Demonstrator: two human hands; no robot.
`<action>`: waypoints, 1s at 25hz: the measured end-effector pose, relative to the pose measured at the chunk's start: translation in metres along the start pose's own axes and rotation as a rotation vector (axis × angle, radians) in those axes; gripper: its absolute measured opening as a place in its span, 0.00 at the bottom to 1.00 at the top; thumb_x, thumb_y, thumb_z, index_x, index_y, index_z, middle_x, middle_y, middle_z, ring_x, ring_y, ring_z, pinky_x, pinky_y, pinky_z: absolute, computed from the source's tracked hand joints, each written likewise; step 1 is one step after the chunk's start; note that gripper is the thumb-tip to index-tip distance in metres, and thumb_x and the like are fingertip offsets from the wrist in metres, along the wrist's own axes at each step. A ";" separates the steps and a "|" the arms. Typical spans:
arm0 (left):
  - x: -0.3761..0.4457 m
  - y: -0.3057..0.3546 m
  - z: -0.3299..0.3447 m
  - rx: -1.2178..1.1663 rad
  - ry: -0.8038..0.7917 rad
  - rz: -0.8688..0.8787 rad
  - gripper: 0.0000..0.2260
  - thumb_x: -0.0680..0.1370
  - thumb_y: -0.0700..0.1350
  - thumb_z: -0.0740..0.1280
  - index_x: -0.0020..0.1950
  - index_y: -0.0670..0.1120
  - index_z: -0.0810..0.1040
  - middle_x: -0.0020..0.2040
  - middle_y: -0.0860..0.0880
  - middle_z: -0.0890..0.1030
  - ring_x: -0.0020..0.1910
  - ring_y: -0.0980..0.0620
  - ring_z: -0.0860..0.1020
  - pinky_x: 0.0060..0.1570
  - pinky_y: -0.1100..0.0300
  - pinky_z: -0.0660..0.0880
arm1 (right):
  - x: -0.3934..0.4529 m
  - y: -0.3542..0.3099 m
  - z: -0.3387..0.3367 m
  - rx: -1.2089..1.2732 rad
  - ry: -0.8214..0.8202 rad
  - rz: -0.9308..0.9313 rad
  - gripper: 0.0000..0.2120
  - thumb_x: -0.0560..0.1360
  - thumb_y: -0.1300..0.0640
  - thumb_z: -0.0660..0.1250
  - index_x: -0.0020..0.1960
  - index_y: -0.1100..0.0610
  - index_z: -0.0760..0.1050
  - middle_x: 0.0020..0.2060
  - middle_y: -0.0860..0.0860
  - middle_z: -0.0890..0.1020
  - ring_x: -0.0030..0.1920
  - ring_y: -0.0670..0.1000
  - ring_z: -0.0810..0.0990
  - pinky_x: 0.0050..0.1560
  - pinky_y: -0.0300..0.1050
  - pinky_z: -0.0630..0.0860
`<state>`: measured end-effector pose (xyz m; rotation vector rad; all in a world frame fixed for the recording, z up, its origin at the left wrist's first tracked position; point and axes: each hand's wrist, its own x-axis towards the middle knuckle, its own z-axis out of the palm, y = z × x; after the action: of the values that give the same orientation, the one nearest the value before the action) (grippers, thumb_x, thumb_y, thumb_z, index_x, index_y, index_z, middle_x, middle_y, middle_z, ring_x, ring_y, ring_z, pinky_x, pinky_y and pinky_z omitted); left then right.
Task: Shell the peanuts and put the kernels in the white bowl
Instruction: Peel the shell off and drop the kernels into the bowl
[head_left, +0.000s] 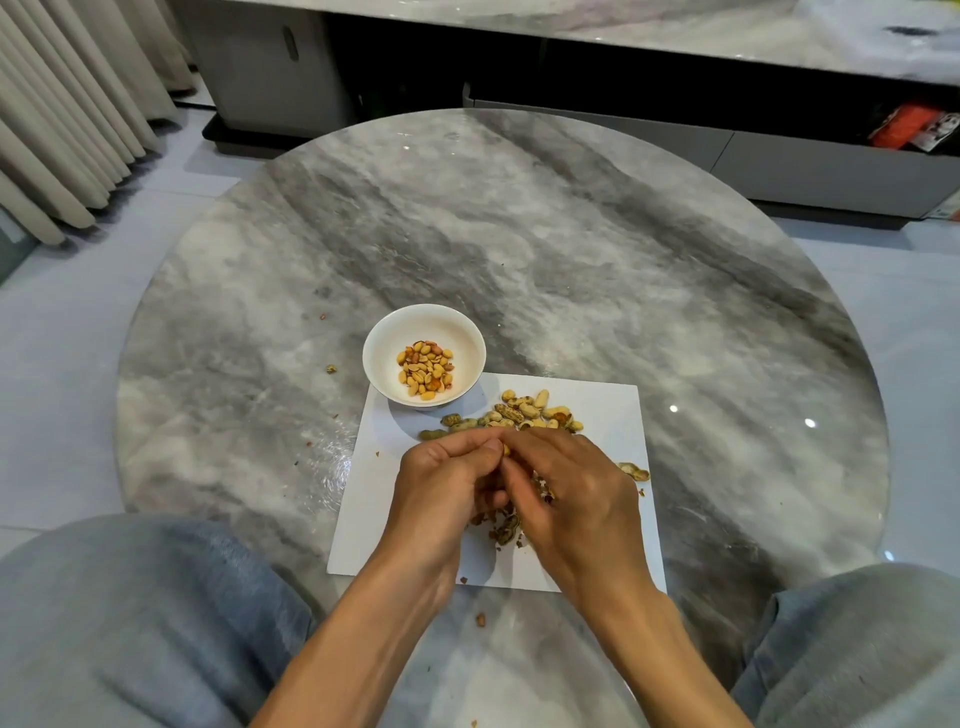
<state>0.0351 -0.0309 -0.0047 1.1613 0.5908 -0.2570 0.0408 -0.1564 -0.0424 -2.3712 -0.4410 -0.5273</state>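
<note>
Round marble table (571, 249); white paper sheet (613, 410) laid on it, shell scraps (506, 530) scattered beneath the hands. Unshelled peanuts (519, 413) piled just beyond the hands. One peanut (506, 450) is pinched between left hand (447, 478) and right hand (576, 488), fingers curled. White bowl (379, 358) with kernels (426, 370) is set just beyond the left hand.

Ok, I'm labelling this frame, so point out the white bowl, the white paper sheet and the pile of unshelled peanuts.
Round white ceramic bowl (470, 338): head view, bare inner wall, right side.
White rectangular paper sheet (608, 415): head view, bare far right corner area.
Pile of tan unshelled peanuts (519, 413): head view, a pod mid-pile.
</note>
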 end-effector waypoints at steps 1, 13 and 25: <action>0.000 0.002 -0.001 -0.010 -0.002 -0.012 0.11 0.80 0.35 0.63 0.49 0.42 0.85 0.43 0.43 0.86 0.40 0.51 0.82 0.36 0.63 0.77 | 0.003 0.000 0.000 -0.010 -0.017 -0.020 0.09 0.76 0.58 0.69 0.55 0.55 0.84 0.48 0.48 0.86 0.45 0.50 0.84 0.39 0.47 0.81; 0.003 0.008 -0.010 0.004 0.080 -0.032 0.09 0.80 0.36 0.64 0.55 0.43 0.83 0.48 0.46 0.87 0.41 0.52 0.82 0.35 0.62 0.74 | 0.087 0.019 -0.027 0.194 -0.142 0.391 0.06 0.78 0.59 0.70 0.52 0.55 0.85 0.40 0.47 0.86 0.38 0.45 0.83 0.46 0.46 0.82; -0.001 0.003 -0.001 0.153 0.059 0.022 0.09 0.80 0.39 0.66 0.51 0.47 0.85 0.47 0.49 0.87 0.45 0.50 0.83 0.45 0.55 0.75 | 0.027 0.065 -0.023 -0.220 -0.537 0.460 0.05 0.77 0.52 0.70 0.51 0.52 0.81 0.43 0.50 0.82 0.42 0.52 0.78 0.39 0.46 0.72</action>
<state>0.0351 -0.0288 -0.0022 1.3258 0.6176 -0.2531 0.0864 -0.2141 -0.0476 -2.6991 -0.0505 0.2953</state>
